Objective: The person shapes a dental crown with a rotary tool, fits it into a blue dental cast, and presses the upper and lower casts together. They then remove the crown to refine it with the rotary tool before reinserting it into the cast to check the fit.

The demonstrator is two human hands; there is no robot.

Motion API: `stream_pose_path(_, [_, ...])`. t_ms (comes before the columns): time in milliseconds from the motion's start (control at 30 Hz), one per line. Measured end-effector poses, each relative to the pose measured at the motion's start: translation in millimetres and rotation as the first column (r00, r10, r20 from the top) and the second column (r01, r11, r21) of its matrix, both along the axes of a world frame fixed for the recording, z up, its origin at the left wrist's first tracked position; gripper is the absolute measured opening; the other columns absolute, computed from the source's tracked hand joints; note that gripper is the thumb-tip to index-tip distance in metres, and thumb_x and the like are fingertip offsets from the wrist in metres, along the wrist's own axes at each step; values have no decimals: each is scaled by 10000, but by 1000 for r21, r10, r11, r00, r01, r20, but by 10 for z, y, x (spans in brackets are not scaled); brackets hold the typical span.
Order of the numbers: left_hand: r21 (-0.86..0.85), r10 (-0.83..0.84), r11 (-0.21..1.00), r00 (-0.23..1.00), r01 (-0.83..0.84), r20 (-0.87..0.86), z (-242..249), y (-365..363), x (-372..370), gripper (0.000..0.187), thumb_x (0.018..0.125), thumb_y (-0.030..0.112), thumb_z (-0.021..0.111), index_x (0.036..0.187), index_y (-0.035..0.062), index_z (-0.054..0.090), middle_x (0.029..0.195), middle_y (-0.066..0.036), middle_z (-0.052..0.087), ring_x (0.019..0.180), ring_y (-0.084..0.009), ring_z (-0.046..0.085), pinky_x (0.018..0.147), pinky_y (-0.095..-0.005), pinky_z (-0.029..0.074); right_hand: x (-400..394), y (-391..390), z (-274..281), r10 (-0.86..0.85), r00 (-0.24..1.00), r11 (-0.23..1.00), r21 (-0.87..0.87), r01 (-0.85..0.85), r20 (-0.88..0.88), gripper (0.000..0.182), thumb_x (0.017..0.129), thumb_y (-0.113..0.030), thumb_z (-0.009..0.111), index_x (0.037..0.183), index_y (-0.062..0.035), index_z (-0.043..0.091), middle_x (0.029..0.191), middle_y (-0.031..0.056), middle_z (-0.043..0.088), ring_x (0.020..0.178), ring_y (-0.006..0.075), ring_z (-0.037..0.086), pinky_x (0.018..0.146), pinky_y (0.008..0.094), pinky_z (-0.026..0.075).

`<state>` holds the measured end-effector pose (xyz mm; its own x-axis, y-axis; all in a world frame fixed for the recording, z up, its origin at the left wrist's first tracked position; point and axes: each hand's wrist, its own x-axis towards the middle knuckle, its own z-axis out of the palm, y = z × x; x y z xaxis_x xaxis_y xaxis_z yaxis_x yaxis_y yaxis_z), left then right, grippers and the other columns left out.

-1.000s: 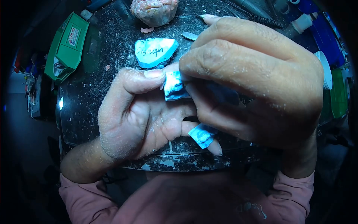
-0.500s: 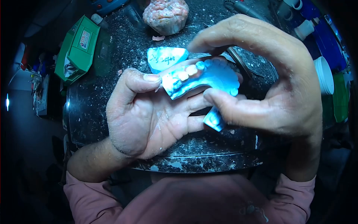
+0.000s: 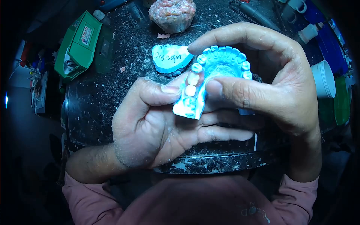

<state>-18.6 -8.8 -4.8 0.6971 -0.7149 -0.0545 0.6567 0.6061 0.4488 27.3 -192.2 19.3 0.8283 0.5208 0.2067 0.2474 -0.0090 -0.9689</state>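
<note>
A horseshoe-shaped plaster dental model (image 3: 221, 62), lit bright blue-white, is held between my two hands with its teeth facing up. On its left side sit two cream-coloured teeth with a pinkish base. My left hand (image 3: 150, 120) is under the model, palm up, its thumb against the left edge and its lower fingers stretched beneath. My right hand (image 3: 273, 75) grips the model from the right, thumb inside the arch and index finger curved round the far side. Behind lies a second plaster piece (image 3: 170, 58) with handwriting on it.
A lumpy pinkish mass (image 3: 172, 15) stands at the back. To the left is a green box (image 3: 80, 47). A dark handpiece (image 3: 255, 15) lies at the back right, near a small white bottle (image 3: 309, 33). A white cup (image 3: 323, 79) stands at the right.
The dental model has turned from a tilted side view to show its whole arch. Both hands have shifted with it, and my right thumb now rests inside the arch.
</note>
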Motion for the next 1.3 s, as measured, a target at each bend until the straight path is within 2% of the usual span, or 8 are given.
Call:
stream_pose_path(67, [-105,-43,992,979,65,202,-86,-3,29,669,891,345,272,1441,-29,203,1399,-261,371,1313,-439,347,1097,-597,243,49,35,-245,103,994,970,226,-94,-30,361,750,-18,717,1088,54,612,1004,144,666,917,173,653,839,294,524])
stream_pose_path(200, [35,232,973,957,-230,-175,132,-6,-137,378,962,27,255,1330,-37,307,1390,-269,328,1253,-487,387,1017,-700,298,-56,24,61,19,988,996,89,-6,-153,370,746,-18,728,1088,57,608,1026,148,660,914,178,660,838,305,539])
stream_pose_path(233, [209,383,864,868,-457,315,-79,23,-230,379,960,31,271,1331,-37,308,1387,-256,344,1257,-449,405,1011,-701,306,-50,22,50,20,988,996,88,-6,-155,370,746,-18,728,1088,57,608,1026,148,660,914,178,660,838,305,539])
stream_pose_path(367, [348,343,875,938,-337,48,-39,69,-208,473,959,161,296,1373,-65,266,1388,-236,361,1271,-388,415,1040,-633,326,-41,25,23,15,996,998,67,-9,-87,379,741,-20,739,1089,57,609,1045,167,655,920,199,665,838,325,553])
stream_pose_path(433, [-121,38,992,989,-20,145,-79,2,-40,521,933,227,275,1420,44,308,1408,-142,416,1333,-323,366,1089,-627,235,-46,27,15,2,995,996,88,6,-96,381,738,-17,741,1088,57,609,1047,172,654,921,205,666,836,331,557])
stream_pose_path(700, [-127,142,983,988,-135,52,-211,138,-127,513,927,242,279,1393,37,341,1378,-171,442,1322,-345,379,1077,-652,227,101,94,-387,-31,947,958,280,-63,319,367,759,-15,735,1095,65,609,1032,179,660,928,211,669,810,315,570])
stream_pose_path(1067, [-148,139,982,979,-117,151,-187,38,-96,520,929,209,248,1375,-54,292,1381,-229,408,1315,-398,370,1063,-667,243,-57,112,-307,-61,988,965,260,22,142,355,755,14,731,1086,66,615,1004,168,671,884,189,677,782,285,571])
stream_pose_path(1300, [-21,232,972,955,-232,187,-265,62,-196,487,932,228,329,1328,-54,331,1303,-187,441,1200,-257,482,1053,-410,379,-1,102,-303,-42,982,966,259,-7,184,356,749,12,738,1081,62,619,999,173,671,885,197,680,777,294,576])
